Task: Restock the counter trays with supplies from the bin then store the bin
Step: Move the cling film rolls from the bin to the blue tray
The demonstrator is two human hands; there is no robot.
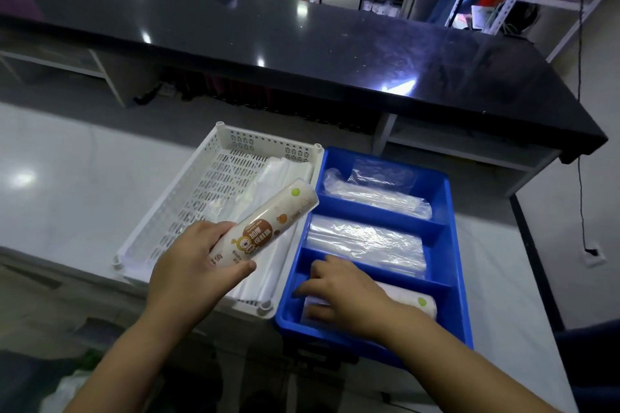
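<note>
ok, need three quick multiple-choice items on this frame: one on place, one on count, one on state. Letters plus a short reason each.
1. Where is the blue tray relative to the white basket?
A. To its right, side by side
B. Stacked on top of it
C. Behind it on the black counter

2. How many compartments does the blue tray have?
A. Two
B. Three
C. Five

3. What is the left hand doing?
A. Resting flat on the counter
B. Holding a printed roll over the basket
C. Lifting the tray

Key: 1 A, their rims sit next to each other. 2 B, two dividers split it. 3 B, fingers wrap the roll's near end.
</note>
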